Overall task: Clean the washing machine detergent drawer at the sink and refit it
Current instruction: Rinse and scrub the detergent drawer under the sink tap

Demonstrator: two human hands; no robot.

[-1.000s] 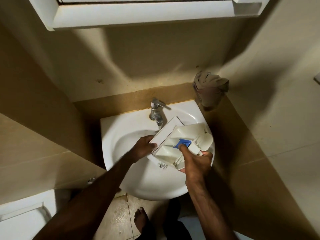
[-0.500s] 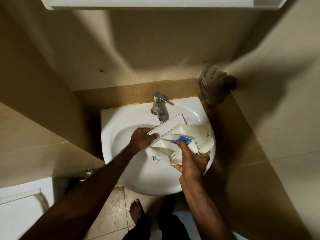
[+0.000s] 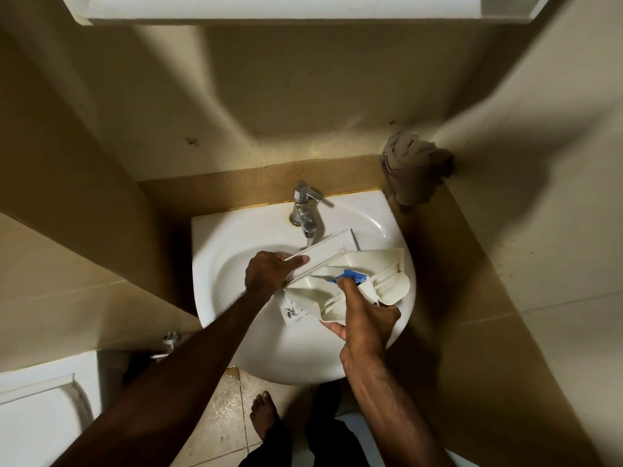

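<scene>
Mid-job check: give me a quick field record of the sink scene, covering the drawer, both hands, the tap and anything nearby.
drawer: cream plastic detergent drawer held over the white ceramic basin
left hand: grips the drawer's white front panel
right hand: holds the drawer's near side, thumb on the blue insert
tap: chrome mixer tap; flow unclear
nearby: brown bundled cloth at the corner

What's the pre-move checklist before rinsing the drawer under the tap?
1. Detergent drawer held over the sink: ok.
2. Left hand grips the drawer's front panel: ok.
3. Right hand supports the drawer's near edge, thumb by the blue insert: ok.
4. Drawer under the tap spout: ok, front panel just below it.
5. Water running: cannot tell.
6. Drawer clean inside: cannot tell.
</scene>
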